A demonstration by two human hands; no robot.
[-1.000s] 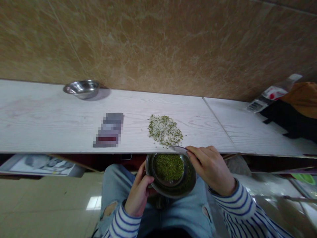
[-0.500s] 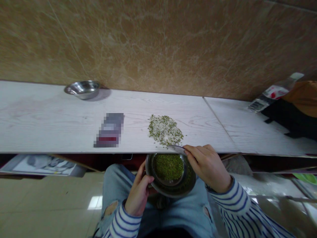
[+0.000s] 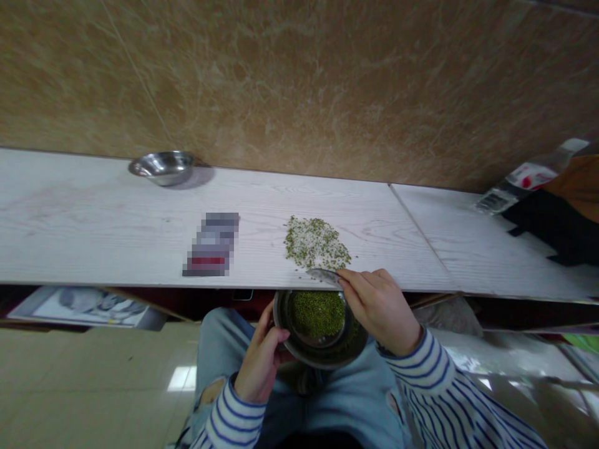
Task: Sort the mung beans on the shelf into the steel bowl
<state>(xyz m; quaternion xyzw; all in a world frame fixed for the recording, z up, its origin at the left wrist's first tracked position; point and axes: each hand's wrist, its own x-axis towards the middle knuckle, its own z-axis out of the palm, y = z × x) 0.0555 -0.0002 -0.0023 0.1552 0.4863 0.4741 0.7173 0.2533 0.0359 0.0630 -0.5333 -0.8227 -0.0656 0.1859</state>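
Observation:
My left hand (image 3: 262,358) grips the rim of a metal bowl (image 3: 322,360) just below the counter's front edge. Green mung beans (image 3: 318,313) cover the bottom of this bowl. In my right hand (image 3: 381,305) is a metal spoon (image 3: 324,275), its head low over the counter edge at the near side of a spread pile. That pile (image 3: 316,242) mixes green beans with white grains that look like rice. My right fingers hide the spoon's handle, and my right hand covers part of the bowl's right rim.
On the white wood-grain counter (image 3: 93,218) lies a blurred flat packet or phone (image 3: 211,244). A small steel bowl (image 3: 163,168) stands by the wall. At the right are a plastic bottle (image 3: 526,178) and a black and orange bag (image 3: 561,218). Open shelves run under the counter.
The spoon has shifted slightly left along the near side of the pile, with my right hand following. My left hand still holds the bowl under the edge. The view has moved a little.

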